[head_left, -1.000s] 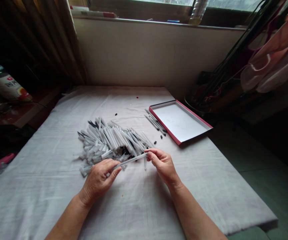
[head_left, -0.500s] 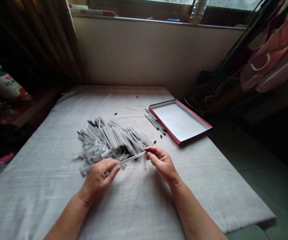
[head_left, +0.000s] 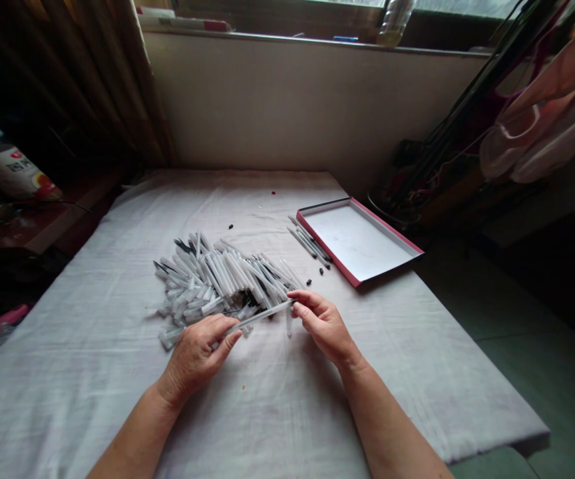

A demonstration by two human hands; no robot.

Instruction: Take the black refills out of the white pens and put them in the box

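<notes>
Between my hands a slim translucent pen (head_left: 263,315) is held at a slant, its right end higher. My left hand (head_left: 200,352) is closed around its lower end. At the other end, where a dark tip shows, the fingers of my right hand (head_left: 322,326) pinch it. Just beyond lies a heap of clear pen barrels, caps and black refills (head_left: 227,276) on the cloth. One clear cap (head_left: 289,324) rests close to my right fingertips. Two small black plugs (head_left: 309,283) lie past that hand.
A shallow red-edged box lid (head_left: 367,243) sits at the table's right edge, with several pens (head_left: 309,241) along its left side. A white cloth (head_left: 92,346) covers the table. On the left, a jar (head_left: 10,166) stands on dark furniture. Hanging fabric (head_left: 542,126) is at right.
Both hands hold nearly the same pose on the pen. My right fingers have shifted slightly at its dark end; the rest looks the same.
</notes>
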